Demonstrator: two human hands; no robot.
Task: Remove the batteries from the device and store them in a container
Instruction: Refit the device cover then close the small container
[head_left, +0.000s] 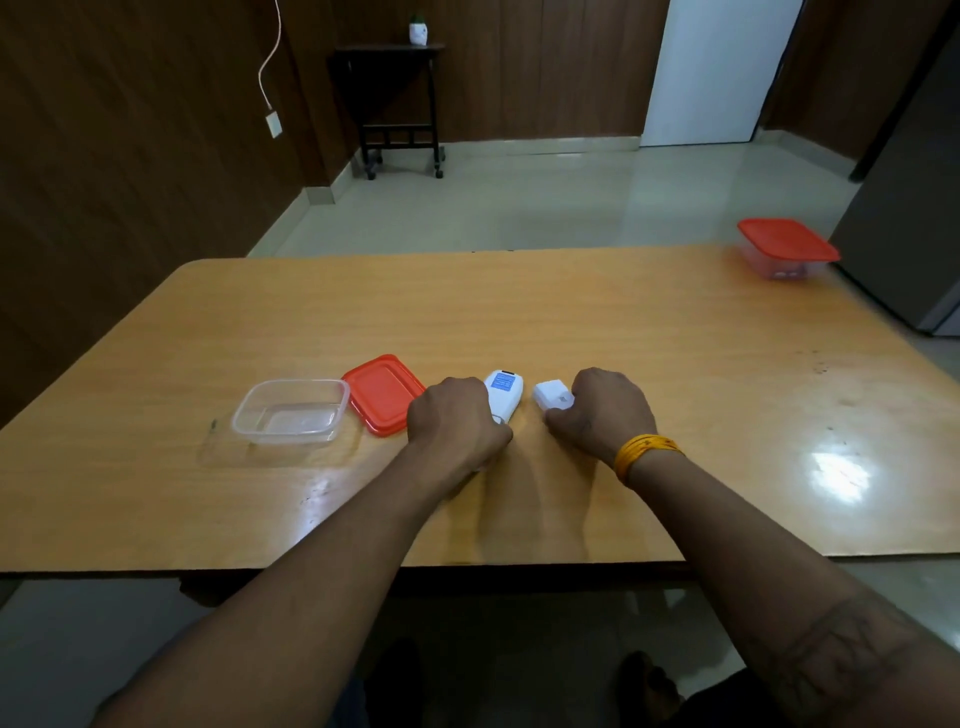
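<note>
Both forearms reach over the table (675, 364): the left hand (457, 423) closes on the white device (504, 396), the right hand (608, 413) pinches its detached cover (551, 397), so batteries come next, bound for the open clear container (291, 413) at left.

A closed clear tub with a red lid (785, 249) stands at the far right corner of the wooden table (571, 322). Beyond, a dark wheeled side table (400, 104) carries a small white plant pot (418, 31). A wall socket (274, 124) holds a white cable (270, 62).
</note>
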